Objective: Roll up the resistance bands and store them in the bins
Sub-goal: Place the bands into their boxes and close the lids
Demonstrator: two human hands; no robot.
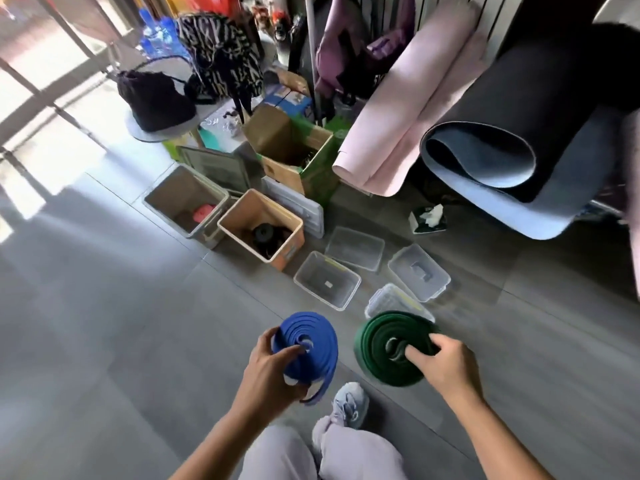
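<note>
I'm holding two rolled resistance bands in the air above the floor (138, 341), one per hand, just in front of the bins. The blue band (304, 344) is sitting in my left hand (273, 368). My fingers (294, 349) are curling over the coil's face toward its centre hole and my thumb is hooking the outer edge, probably to keep the spiral from springing open. Its layers are stepping out into a shallow cone rather than lying flat, and a loose tail is hanging off the bottom, so this roll is looking a bit slack.

The green band (391, 344) is in my right hand (446, 365). I'm gripping it with fingertips pressing near the centre and the rest of the hand wrapping the near edge. It is looking wider, darker and tighter than the blue one, though motion blur is softening its rim.

Rolling seems done; storing is what's left. Nearest are the clear plastic bins: one (301, 277) beyond the blue coil, one (445, 282) beyond the green coil, and a third (381, 299) partly hiding behind the green coil. A clear lid (355, 247) is lying flat between them. Farther back a tan bin (298, 223) is already holding a dark roll, and a grey bin (149, 199) beside it is holding something red. My shoe (349, 403) is showing below the coils.
</note>
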